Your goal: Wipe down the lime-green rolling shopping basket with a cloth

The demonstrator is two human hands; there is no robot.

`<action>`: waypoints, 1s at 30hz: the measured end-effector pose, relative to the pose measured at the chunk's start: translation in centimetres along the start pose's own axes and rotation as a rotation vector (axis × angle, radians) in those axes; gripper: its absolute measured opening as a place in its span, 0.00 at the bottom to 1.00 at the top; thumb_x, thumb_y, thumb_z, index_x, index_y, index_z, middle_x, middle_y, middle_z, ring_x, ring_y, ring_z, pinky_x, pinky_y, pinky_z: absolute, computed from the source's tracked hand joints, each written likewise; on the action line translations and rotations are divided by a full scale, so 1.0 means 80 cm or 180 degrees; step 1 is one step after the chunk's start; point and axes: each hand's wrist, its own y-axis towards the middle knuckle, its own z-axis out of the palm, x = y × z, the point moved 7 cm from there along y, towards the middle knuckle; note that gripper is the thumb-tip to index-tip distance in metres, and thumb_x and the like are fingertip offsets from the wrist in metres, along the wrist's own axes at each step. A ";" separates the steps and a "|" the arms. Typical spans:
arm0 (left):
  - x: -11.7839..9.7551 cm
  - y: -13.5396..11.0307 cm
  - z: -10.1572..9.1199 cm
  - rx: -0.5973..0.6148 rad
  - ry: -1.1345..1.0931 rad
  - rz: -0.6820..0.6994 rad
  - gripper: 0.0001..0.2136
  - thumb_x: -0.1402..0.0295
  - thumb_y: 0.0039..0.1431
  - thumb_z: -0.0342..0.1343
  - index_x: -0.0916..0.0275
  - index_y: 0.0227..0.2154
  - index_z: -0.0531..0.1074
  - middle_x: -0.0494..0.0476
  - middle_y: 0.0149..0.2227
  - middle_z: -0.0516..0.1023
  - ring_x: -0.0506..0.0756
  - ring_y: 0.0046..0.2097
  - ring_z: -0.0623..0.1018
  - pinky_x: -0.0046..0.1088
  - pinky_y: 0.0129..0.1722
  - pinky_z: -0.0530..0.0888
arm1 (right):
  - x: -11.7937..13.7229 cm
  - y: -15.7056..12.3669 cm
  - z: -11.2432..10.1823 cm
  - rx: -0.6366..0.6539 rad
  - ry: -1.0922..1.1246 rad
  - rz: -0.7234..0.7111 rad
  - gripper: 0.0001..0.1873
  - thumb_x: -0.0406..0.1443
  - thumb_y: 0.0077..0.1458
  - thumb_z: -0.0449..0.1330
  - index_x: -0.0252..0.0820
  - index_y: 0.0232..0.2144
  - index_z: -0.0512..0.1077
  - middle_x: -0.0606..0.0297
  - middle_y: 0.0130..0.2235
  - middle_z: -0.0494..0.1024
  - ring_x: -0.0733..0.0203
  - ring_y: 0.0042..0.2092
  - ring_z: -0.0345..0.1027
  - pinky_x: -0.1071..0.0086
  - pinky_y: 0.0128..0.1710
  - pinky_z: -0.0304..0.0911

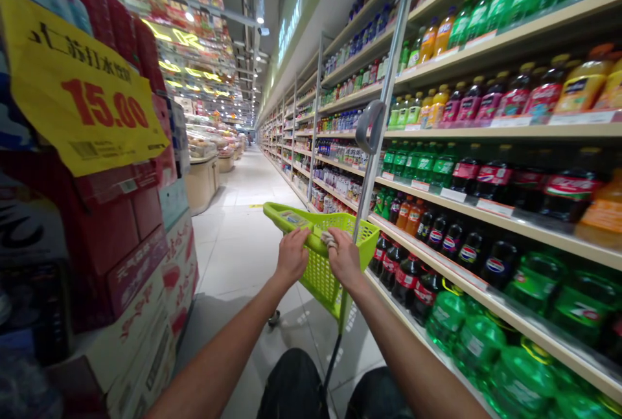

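A lime-green plastic shopping cart (315, 280) with perforated sides stands on the floor in front of my knees. My left hand (293, 254) is closed over its near rim, left of the middle. Farther right on the same rim, my right hand (344, 257) is closed too. A small crumpled whitish piece (329, 238) shows at the right hand's fingers; I cannot make out what it is. A label panel (294, 218) lies on the cart's rim, just beyond my left hand. Most of the cart's inside is hidden.
Shelves (539, 131) of bottled drinks line the right side, close to the cart. Stacked drink cartons (131, 231) with a yellow price sign (92, 92) crowd the left. A tiled aisle (233, 231) runs ahead past wooden display stands (203, 182). A grey loop handle (370, 126) rises beside the shelves.
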 end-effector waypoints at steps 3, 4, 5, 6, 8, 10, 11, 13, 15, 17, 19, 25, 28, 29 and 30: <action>-0.009 0.020 -0.008 -0.0217 -0.0678 -0.0243 0.19 0.72 0.56 0.37 0.59 0.49 0.63 0.54 0.46 0.73 0.53 0.47 0.71 0.35 0.48 0.68 | -0.002 0.014 0.008 -0.0025 0.0405 0.0292 0.24 0.33 0.47 0.50 0.36 0.49 0.65 0.55 0.50 0.69 0.53 0.51 0.61 0.61 0.52 0.56; -0.021 0.024 -0.004 -0.0117 -0.0759 -0.0116 0.18 0.69 0.58 0.36 0.59 0.50 0.62 0.54 0.48 0.72 0.53 0.48 0.71 0.35 0.48 0.67 | -0.006 0.017 0.010 -0.0066 0.0635 0.0413 0.25 0.35 0.49 0.49 0.36 0.51 0.62 0.55 0.51 0.67 0.54 0.51 0.61 0.62 0.50 0.58; -0.035 0.025 0.002 0.0050 -0.0726 0.0088 0.18 0.67 0.58 0.38 0.58 0.50 0.62 0.54 0.49 0.71 0.54 0.49 0.70 0.37 0.50 0.66 | -0.012 0.019 0.011 -0.0155 0.0875 0.0539 0.25 0.36 0.52 0.47 0.36 0.53 0.59 0.55 0.52 0.67 0.56 0.51 0.62 0.63 0.48 0.60; -0.048 0.022 0.009 0.0229 -0.0591 0.0309 0.17 0.66 0.58 0.40 0.58 0.49 0.63 0.54 0.50 0.71 0.55 0.50 0.70 0.40 0.51 0.63 | -0.019 0.018 0.011 -0.0278 0.1073 0.0654 0.25 0.37 0.54 0.44 0.36 0.54 0.57 0.55 0.52 0.67 0.57 0.51 0.62 0.64 0.47 0.61; -0.067 0.012 0.019 0.0448 -0.0181 0.0633 0.16 0.63 0.55 0.46 0.57 0.47 0.65 0.55 0.50 0.70 0.57 0.50 0.68 0.47 0.54 0.58 | -0.037 0.010 0.009 -0.0519 0.1149 0.0858 0.25 0.37 0.56 0.41 0.35 0.54 0.56 0.54 0.52 0.67 0.57 0.51 0.62 0.63 0.48 0.60; -0.073 0.002 0.020 0.0448 0.0144 0.0780 0.15 0.63 0.52 0.50 0.58 0.43 0.67 0.56 0.48 0.71 0.58 0.50 0.68 0.47 0.54 0.56 | -0.053 -0.003 0.011 -0.0450 0.0856 0.0929 0.24 0.38 0.56 0.42 0.33 0.53 0.58 0.52 0.52 0.66 0.55 0.54 0.59 0.59 0.51 0.56; -0.072 -0.002 0.018 0.0424 0.0227 0.0819 0.14 0.64 0.52 0.50 0.59 0.42 0.68 0.56 0.46 0.72 0.57 0.49 0.68 0.45 0.53 0.57 | -0.057 -0.010 0.014 -0.0290 0.0679 0.0872 0.25 0.39 0.55 0.42 0.32 0.52 0.59 0.50 0.53 0.65 0.54 0.55 0.58 0.58 0.53 0.54; -0.067 -0.005 0.010 0.0400 0.0266 0.0893 0.12 0.66 0.52 0.50 0.59 0.41 0.69 0.55 0.44 0.73 0.55 0.48 0.69 0.40 0.51 0.60 | -0.059 -0.022 0.018 0.0042 0.0423 0.0633 0.25 0.40 0.56 0.43 0.32 0.53 0.58 0.50 0.54 0.63 0.54 0.56 0.56 0.58 0.54 0.53; -0.056 -0.006 -0.001 0.0414 0.0260 0.1033 0.12 0.66 0.53 0.49 0.58 0.41 0.69 0.54 0.43 0.74 0.54 0.47 0.69 0.37 0.50 0.61 | -0.053 -0.029 0.018 0.0226 0.0258 0.0332 0.25 0.40 0.57 0.42 0.34 0.54 0.56 0.51 0.54 0.63 0.55 0.55 0.57 0.58 0.53 0.54; -0.038 -0.004 -0.013 0.0377 0.0290 0.1092 0.12 0.67 0.54 0.48 0.58 0.41 0.69 0.54 0.44 0.74 0.54 0.48 0.69 0.37 0.50 0.62 | -0.044 -0.031 0.014 0.0270 0.0119 0.0140 0.24 0.41 0.57 0.42 0.36 0.54 0.56 0.52 0.52 0.66 0.55 0.53 0.61 0.59 0.51 0.57; -0.013 -0.002 -0.026 0.0171 0.0345 0.0871 0.13 0.67 0.54 0.47 0.58 0.42 0.68 0.56 0.46 0.73 0.55 0.50 0.68 0.37 0.49 0.63 | -0.036 -0.030 0.012 0.0284 0.0044 0.0079 0.25 0.41 0.58 0.41 0.35 0.54 0.55 0.53 0.48 0.70 0.56 0.49 0.65 0.60 0.48 0.60; -0.035 -0.021 -0.019 -0.0071 0.0121 0.1114 0.13 0.69 0.57 0.44 0.60 0.43 0.69 0.57 0.46 0.73 0.54 0.51 0.68 0.37 0.51 0.63 | -0.030 -0.024 0.012 0.0102 -0.0119 0.0324 0.24 0.41 0.57 0.42 0.36 0.54 0.57 0.52 0.49 0.70 0.55 0.48 0.65 0.60 0.47 0.61; -0.066 -0.030 -0.009 0.0046 0.0082 0.1568 0.13 0.68 0.58 0.43 0.59 0.43 0.69 0.57 0.45 0.73 0.54 0.51 0.68 0.37 0.52 0.62 | -0.031 -0.029 0.002 -0.0036 -0.0278 0.0153 0.23 0.40 0.57 0.41 0.35 0.51 0.60 0.52 0.48 0.70 0.56 0.49 0.64 0.60 0.48 0.59; -0.067 -0.028 -0.009 0.0085 0.0107 0.1633 0.13 0.67 0.58 0.43 0.59 0.43 0.69 0.56 0.45 0.74 0.54 0.50 0.68 0.37 0.53 0.61 | -0.032 -0.032 -0.003 -0.0017 -0.0384 0.0049 0.22 0.39 0.57 0.41 0.36 0.50 0.62 0.52 0.48 0.70 0.56 0.50 0.64 0.60 0.48 0.59; -0.060 -0.025 -0.012 0.0104 0.0152 0.1618 0.13 0.67 0.58 0.43 0.59 0.43 0.69 0.56 0.45 0.74 0.53 0.50 0.69 0.38 0.53 0.60 | -0.034 -0.035 -0.008 0.0030 -0.0502 -0.0055 0.22 0.39 0.57 0.42 0.36 0.48 0.65 0.53 0.47 0.71 0.55 0.50 0.63 0.59 0.49 0.58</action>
